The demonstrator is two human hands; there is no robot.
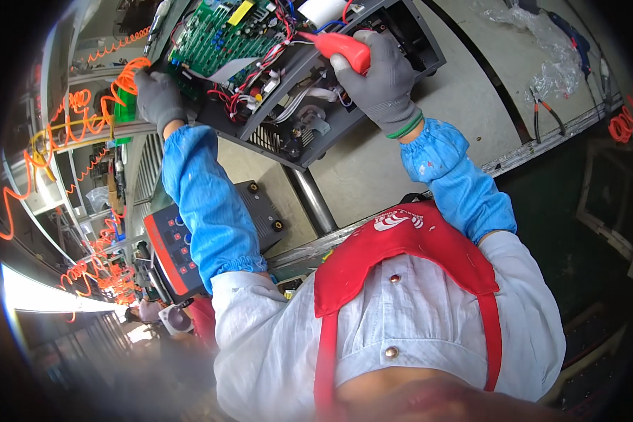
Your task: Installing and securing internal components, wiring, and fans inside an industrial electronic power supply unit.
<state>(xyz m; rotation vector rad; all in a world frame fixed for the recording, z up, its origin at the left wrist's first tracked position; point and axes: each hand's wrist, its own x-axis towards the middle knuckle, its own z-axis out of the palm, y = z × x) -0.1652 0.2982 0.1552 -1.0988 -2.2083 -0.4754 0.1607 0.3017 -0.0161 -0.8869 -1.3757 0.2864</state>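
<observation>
An opened machine with a dark grey metal casing (pixel 306 158) lies in front of me, its inside showing. A green circuit board (pixel 221 42) fills its far left part, with red, white and blue wires (pixel 260 77) running beside it. My right hand (pixel 383 81), in a grey knit glove, is closed round a red tapered tool (pixel 341 49). The tool's narrow end points left, at the wires; its exact kind is unclear. At the casing's left end my left hand (pixel 159 98), also gloved, has its fingers curled in; what they grip is hidden.
Beside my left forearm stands another machine with a red-rimmed control panel (pixel 172 250). Orange coiled hoses (pixel 84 109) hang at the left. On the right of the bench lie pliers with orange-black handles (pixel 545 116) and crumpled clear plastic (pixel 552 63). A metal roller (pixel 313 200) crosses the bench.
</observation>
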